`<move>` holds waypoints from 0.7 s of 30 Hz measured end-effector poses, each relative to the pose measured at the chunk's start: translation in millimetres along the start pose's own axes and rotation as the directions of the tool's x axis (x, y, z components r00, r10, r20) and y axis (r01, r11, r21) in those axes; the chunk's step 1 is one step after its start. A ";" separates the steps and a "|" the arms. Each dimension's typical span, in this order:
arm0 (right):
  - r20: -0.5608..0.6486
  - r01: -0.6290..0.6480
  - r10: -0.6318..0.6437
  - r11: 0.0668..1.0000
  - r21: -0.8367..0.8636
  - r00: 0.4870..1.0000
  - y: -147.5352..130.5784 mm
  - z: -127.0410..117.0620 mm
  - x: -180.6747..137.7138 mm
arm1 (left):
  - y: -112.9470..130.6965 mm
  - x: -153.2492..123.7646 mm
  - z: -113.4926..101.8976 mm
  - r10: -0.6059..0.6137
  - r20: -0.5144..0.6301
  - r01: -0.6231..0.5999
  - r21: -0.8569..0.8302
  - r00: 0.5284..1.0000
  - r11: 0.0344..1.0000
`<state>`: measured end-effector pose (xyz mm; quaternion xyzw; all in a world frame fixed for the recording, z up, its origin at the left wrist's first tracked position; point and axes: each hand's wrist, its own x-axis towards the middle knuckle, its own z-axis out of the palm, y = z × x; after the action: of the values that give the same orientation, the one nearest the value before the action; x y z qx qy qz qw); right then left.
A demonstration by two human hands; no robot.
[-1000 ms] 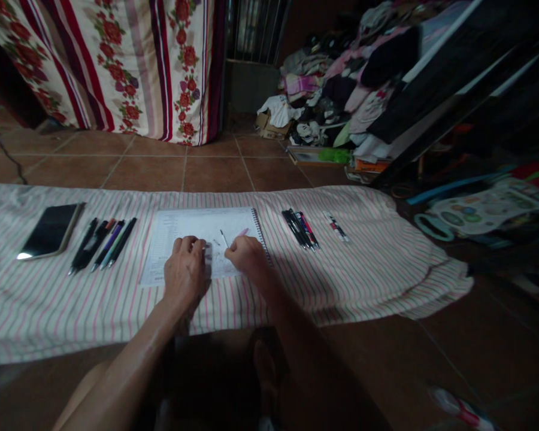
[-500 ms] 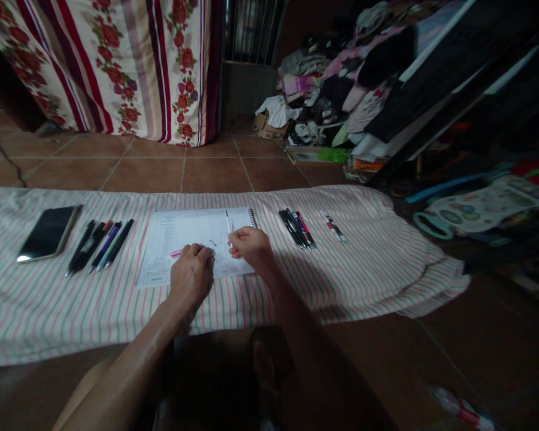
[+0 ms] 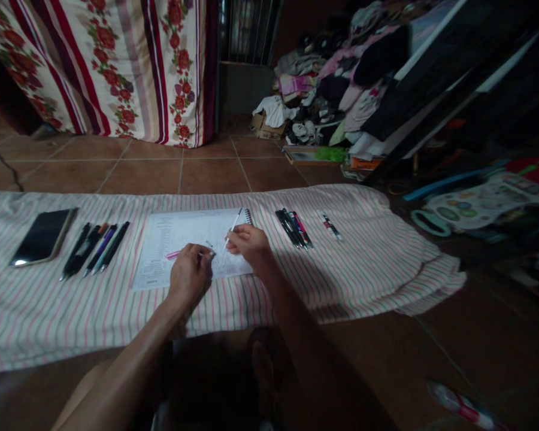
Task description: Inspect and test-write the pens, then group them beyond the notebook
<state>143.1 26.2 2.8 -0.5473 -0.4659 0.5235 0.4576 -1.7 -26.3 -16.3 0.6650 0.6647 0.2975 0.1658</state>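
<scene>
My right hand (image 3: 248, 244) pinches a thin white pen refill (image 3: 235, 226), which slants upward with its dark tip pointing away from me. My left hand (image 3: 190, 268) is closed low over the page, and a pink pen barrel (image 3: 172, 255) sticks out on its left side. Its fingers cover the barrel's middle. A small pen part (image 3: 209, 244) lies on the paper just past the left fingertips. Under both hands is a spiral notebook (image 3: 197, 224) with writing on its page.
Several pens (image 3: 96, 246) and a phone (image 3: 42, 236) lie to the left on the striped cloth (image 3: 368, 263). More pens (image 3: 293, 228) lie right of the notebook, with a white-and-dark pen (image 3: 329, 226) beyond them. Piled clothes (image 3: 327, 90) stand behind, and a plastic bottle (image 3: 460, 404) lies on the floor.
The refill in my right hand has tilted, its far end swinging to the right and its near end lifting clear of the fingers. My left hand has shifted slightly.
</scene>
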 end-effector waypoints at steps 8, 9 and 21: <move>0.029 0.002 -0.005 0.995 0.104 1.000 -8.6 5.7 -5.5 | 5.1 2.3 -2.1 -0.174 0.069 0.185 -0.502 0.982 0.845; 0.026 0.002 -0.005 0.993 0.118 1.000 -8.7 6.3 -6.0 | 6.8 2.6 -2.8 -0.183 0.074 0.194 -0.535 0.980 0.822; 0.086 0.088 -0.098 0.989 0.118 0.991 -3.3 9.5 -4.2 | 8.0 2.6 1.3 -0.205 0.071 0.193 -0.716 0.976 0.671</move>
<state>133.5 22.7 6.3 -0.4734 -0.4810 0.5517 0.4902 5.2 -24.0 -11.9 0.4685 0.5647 0.5189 0.4386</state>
